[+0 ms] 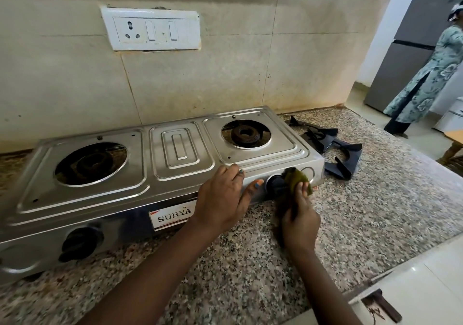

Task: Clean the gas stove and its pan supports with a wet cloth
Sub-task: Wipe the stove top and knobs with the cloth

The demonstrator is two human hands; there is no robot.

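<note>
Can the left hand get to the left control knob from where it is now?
Probably yes. The left hand rests on the stove's front edge near the middle, holding nothing, and the left knob sits exposed on the front panel with only bare granite counter below it. Nothing lies between them.

Setting: home kitchen. Evidence: two-burner steel gas stove (160, 164) on speckled granite tabletop (375, 199); black pan supports (330, 146) lying on the stone beyond the stove's end. Tiled wall (225, 74) behind with socket-and-switch plate (150, 29). Grey fridge (411, 49) in adjoining area, a person (431, 74) standing beside it.
</note>
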